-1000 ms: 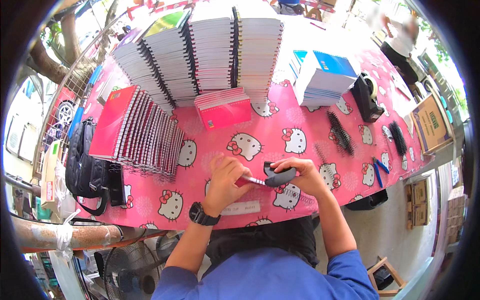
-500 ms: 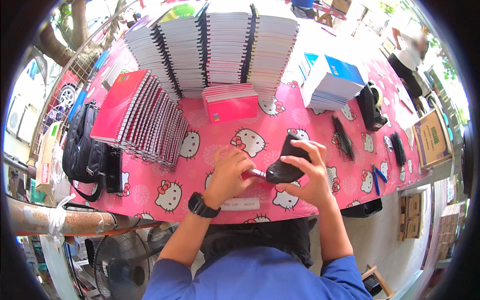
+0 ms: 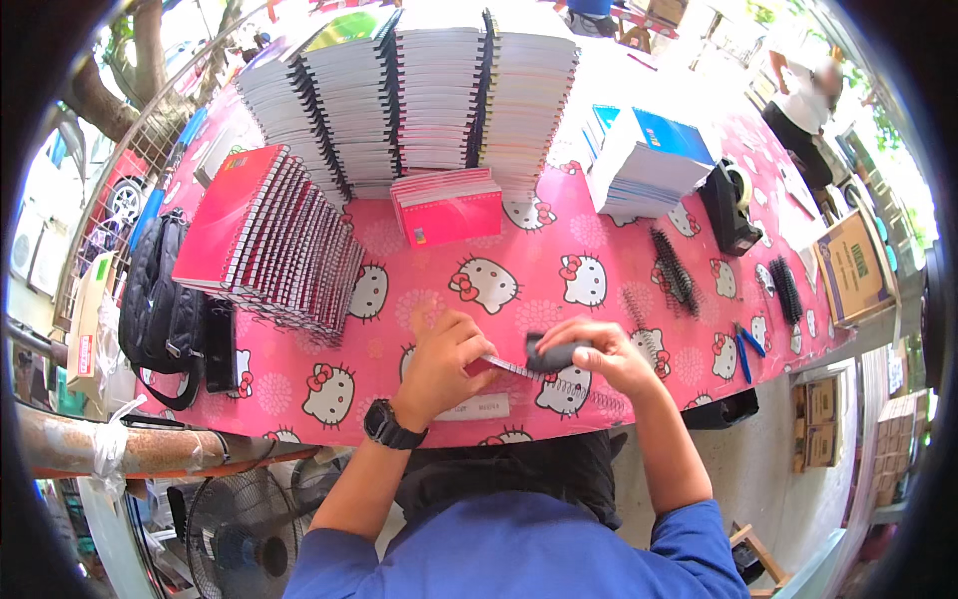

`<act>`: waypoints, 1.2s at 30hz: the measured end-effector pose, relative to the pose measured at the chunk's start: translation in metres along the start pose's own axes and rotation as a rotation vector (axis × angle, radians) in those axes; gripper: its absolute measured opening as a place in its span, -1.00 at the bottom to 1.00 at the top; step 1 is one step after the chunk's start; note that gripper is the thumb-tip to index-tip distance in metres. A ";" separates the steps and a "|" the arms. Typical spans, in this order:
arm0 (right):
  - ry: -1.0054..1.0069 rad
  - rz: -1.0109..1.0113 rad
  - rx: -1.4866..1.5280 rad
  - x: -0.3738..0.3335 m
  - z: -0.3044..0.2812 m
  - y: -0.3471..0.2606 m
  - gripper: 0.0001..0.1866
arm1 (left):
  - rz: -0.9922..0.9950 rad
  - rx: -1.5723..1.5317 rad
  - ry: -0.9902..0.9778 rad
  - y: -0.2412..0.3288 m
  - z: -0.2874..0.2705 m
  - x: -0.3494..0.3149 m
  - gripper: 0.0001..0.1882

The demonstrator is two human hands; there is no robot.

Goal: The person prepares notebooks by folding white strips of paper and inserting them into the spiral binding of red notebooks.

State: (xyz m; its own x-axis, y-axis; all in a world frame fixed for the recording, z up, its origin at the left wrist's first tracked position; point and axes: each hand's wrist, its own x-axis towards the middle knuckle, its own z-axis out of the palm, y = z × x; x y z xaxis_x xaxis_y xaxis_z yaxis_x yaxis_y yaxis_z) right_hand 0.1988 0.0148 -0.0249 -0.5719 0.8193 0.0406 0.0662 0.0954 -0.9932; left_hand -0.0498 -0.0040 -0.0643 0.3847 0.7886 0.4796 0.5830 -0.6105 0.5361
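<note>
My left hand (image 3: 444, 364), with a black watch on its wrist, pinches a small notebook (image 3: 506, 368) seen nearly edge-on, its pages mostly hidden by the fingers. A thin dark spiral coil (image 3: 596, 401) trails rightward from the notebook's edge, over the pink tablecloth. My right hand (image 3: 604, 357) is closed round a dark, rounded block-like object (image 3: 556, 353), whose exact kind I cannot make out. That block lies tilted low, over the notebook's right end and the start of the coil. Under my left hand a small white printed strip (image 3: 479, 407) shows on the cloth.
Left stands a leaning row of red spiral notebooks (image 3: 235, 215); tall notebook stacks (image 3: 434, 100) rise behind a few pink ones (image 3: 454, 215). Blue-covered notebooks (image 3: 654, 165), a tape dispenser (image 3: 733, 210), black coil bundles (image 3: 674, 272) and blue-handled pliers (image 3: 745, 349) sit right. A black bag (image 3: 165, 295) lies far left.
The dark block, raised and upright before, is now lowered and tilted flatter against the notebook's end. A coil now shows trailing to the right beneath my right hand. The view has shifted slightly.
</note>
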 end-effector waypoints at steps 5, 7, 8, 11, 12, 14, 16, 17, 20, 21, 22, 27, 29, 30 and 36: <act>0.146 0.020 -0.505 0.009 0.007 0.015 -0.58 | -0.028 0.028 -0.010 0.002 -0.004 0.003 -0.71; 0.150 0.039 -0.319 0.011 0.007 0.014 -0.61 | -0.038 0.033 -0.014 0.001 -0.006 0.003 -0.71; 0.026 0.037 -0.025 0.010 0.009 0.010 -0.63 | -0.028 0.034 -0.008 0.000 -0.006 0.002 -0.71; -0.047 -0.053 -0.085 0.010 0.017 0.018 -0.67 | -0.015 0.024 -0.016 -0.001 -0.005 0.002 -0.71; 0.015 0.034 -0.026 0.009 0.017 0.021 -0.69 | -0.018 0.022 -0.017 -0.002 -0.006 0.002 -0.72; 0.113 0.023 -0.004 0.009 0.012 0.015 -0.67 | -0.014 0.036 -0.008 -0.002 -0.007 0.003 -0.72; 0.183 -0.046 -0.156 0.010 0.004 0.007 -0.60 | -0.019 0.050 -0.006 -0.002 -0.007 0.003 -0.72; 0.233 -0.159 -0.473 0.014 0.000 0.006 -0.57 | -0.045 0.059 0.003 -0.002 -0.006 0.005 -0.72; 0.324 -0.074 -0.910 0.007 -0.012 0.024 -0.61 | -0.049 0.079 0.017 0.002 -0.005 0.015 -0.73; 0.286 -0.046 -1.158 0.010 -0.011 0.022 -0.62 | -0.055 0.109 0.030 0.002 -0.006 0.017 -0.73; 0.277 -0.052 -1.173 0.007 -0.008 0.017 -0.66 | -0.053 0.115 0.035 0.003 -0.008 0.019 -0.73; 0.203 -0.197 -1.055 0.016 0.030 -0.016 -0.78 | -0.047 0.144 0.028 0.007 -0.004 0.018 -0.74; 0.128 -0.101 -1.002 0.015 0.037 -0.017 -0.79 | -0.042 0.122 -0.005 0.010 -0.004 0.018 -0.74; 0.127 -0.103 -0.999 0.016 0.038 -0.016 -0.79 | -0.064 0.112 -0.020 0.011 -0.005 0.016 -0.74; 0.265 -0.210 -0.857 0.017 0.044 -0.012 -0.75 | -0.053 0.049 0.004 0.014 -0.008 0.016 -0.80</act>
State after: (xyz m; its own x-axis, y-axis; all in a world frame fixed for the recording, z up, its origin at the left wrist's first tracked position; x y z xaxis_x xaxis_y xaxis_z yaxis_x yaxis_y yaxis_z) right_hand 0.1528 0.0029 -0.0172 -0.4418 0.8305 0.3391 0.6261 0.5562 -0.5465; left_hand -0.0409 0.0001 -0.0437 0.3495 0.8195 0.4542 0.6368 -0.5634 0.5263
